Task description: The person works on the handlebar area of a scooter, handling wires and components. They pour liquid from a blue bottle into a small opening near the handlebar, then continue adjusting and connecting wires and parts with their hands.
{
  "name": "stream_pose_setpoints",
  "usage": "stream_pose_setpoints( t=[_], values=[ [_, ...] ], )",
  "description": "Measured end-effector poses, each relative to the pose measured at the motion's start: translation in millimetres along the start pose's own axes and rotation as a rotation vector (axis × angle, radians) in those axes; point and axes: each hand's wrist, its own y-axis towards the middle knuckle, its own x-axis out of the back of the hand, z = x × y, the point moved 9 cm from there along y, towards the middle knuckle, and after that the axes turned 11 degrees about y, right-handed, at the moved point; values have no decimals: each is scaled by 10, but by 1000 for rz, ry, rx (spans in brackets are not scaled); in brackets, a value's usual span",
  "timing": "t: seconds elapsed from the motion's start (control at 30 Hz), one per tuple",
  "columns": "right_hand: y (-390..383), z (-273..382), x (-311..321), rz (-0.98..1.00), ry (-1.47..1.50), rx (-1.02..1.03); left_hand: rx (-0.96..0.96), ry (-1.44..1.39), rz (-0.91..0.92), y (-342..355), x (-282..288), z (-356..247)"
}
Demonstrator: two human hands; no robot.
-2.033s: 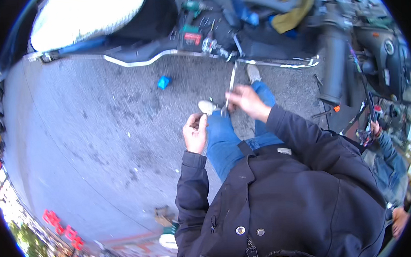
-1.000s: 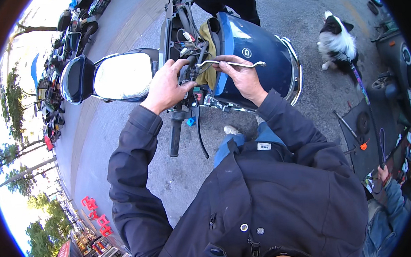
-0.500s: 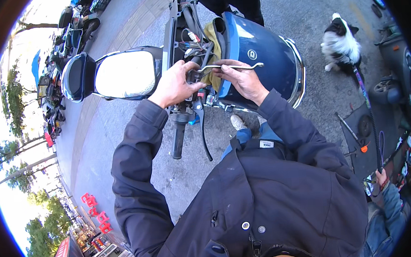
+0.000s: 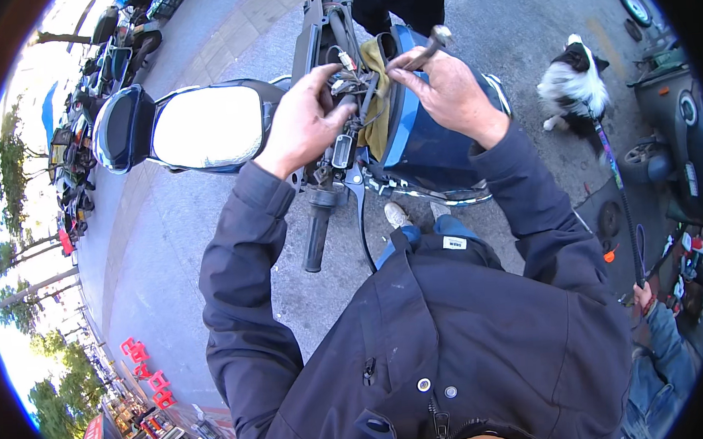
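L hand: thumb + fingers half-curled by scooter handlebar, can't tell if gripping anything tbh | R hand: pinching wrench, tilted up over blue front panel | wires + olive cloth btwn hands | b/w dog off to R, leashed

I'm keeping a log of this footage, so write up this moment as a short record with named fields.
Left hand: at the middle of the handlebar; whether it grips anything is unclear
Right hand: closed on a metal wrench, one end sticking up
Scooter: blue, wires exposed near the handlebar
Seat: silvery white on top
Cloth: yellowish, beside the handlebar
Dog: black and white, on a leash held by another person's hand
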Motion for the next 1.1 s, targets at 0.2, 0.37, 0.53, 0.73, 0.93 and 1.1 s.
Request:
stream_pose_setpoints(
  t=[0.2, 0.37, 0.53, 0.73, 0.93, 1.1],
  values=[
    [-495, -75, -221, 410, 269, -490, -167, 136, -172, -81, 233, -205],
    [-855, -117, -279, 327, 870, -777, -338, 252, 49, -106, -183, -262],
    [-914, -151, -252, 112, 1473, -736, -199, 252, -28, -64, -184, -181],
    [-868, -158, -379, -5, 1815, -604, -180, -123, 23, -10, -210, -141],
    [-811, -523, -551, -74, 1140, -571, -103, 138, 111, 18, -294, -43],
    [-976, -933, -827, -277, 1338, -704, -73, 147, 140, 36, -384, 86]
  ],
)
